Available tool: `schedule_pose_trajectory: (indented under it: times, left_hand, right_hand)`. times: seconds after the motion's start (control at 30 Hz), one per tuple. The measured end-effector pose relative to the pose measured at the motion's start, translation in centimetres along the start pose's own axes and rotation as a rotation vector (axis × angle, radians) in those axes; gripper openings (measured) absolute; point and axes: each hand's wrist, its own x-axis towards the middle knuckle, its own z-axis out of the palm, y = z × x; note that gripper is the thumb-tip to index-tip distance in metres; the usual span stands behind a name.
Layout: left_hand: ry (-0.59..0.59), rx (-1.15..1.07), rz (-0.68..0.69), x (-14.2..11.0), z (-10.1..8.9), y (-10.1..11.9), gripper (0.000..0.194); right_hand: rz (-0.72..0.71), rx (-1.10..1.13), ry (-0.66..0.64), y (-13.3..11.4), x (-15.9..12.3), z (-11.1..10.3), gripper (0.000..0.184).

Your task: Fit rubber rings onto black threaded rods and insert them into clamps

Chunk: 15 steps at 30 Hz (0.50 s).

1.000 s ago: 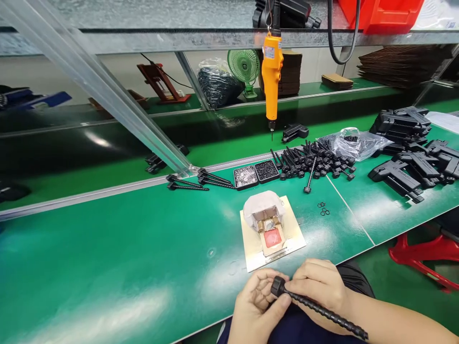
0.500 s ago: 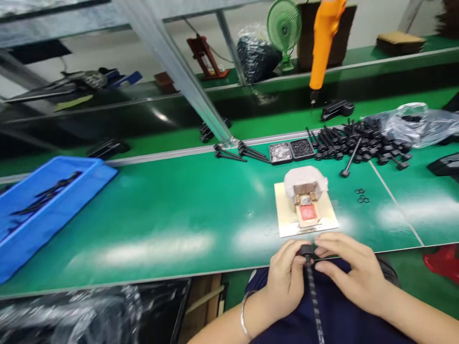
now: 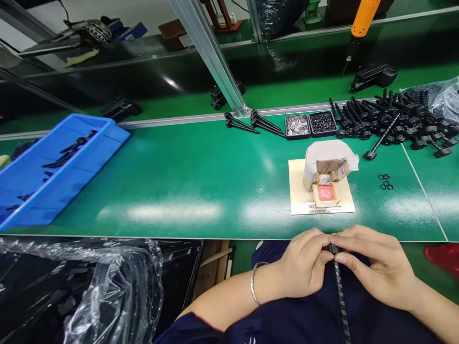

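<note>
A black ridged rod with a blocky head [image 3: 342, 298] hangs downward from my fingers, just off the table's front edge. On one side of the head my left hand [image 3: 304, 263] pinches it between thumb and fingers. From the opposite side my right hand [image 3: 382, 265] grips the same head, its fingertips meeting the left ones. Fingers cover much of the head. Just beyond my hands stands a taped white fixture [image 3: 324, 150] with a red pad, on a cream board [image 3: 299, 200]. Several small black rings [image 3: 386, 185] lie to its right.
Many similar black rods [image 3: 390, 117] are heaped at the back right. Two small trays hold silvery pieces [image 3: 297, 126] and black pieces [image 3: 322, 123]. An orange electric screwdriver [image 3: 365, 19] hangs above. At left sits a blue bin [image 3: 75, 184]; a metal post [image 3: 215, 57] rises behind.
My right fingers have closed onto the rod's head, where they were apart from it before. The camera view has tilted down and shifted left.
</note>
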Motion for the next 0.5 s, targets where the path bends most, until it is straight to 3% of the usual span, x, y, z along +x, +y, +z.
schedule_pose_trajectory:
  times: [0.17, 0.5]
  left_hand:
    - [-0.095, -0.034, -0.024, 0.1, -0.7, -0.1, 0.021]
    - [-0.196, -0.103, -0.052, 0.2, -1.4, -0.3, 0.022]
  right_hand:
    - [-0.151, -0.109, -0.026, 0.2, -0.5, 0.0, 0.045]
    - [-0.152, -0.087, -0.150, 0.8, -0.8, -1.4, 0.053]
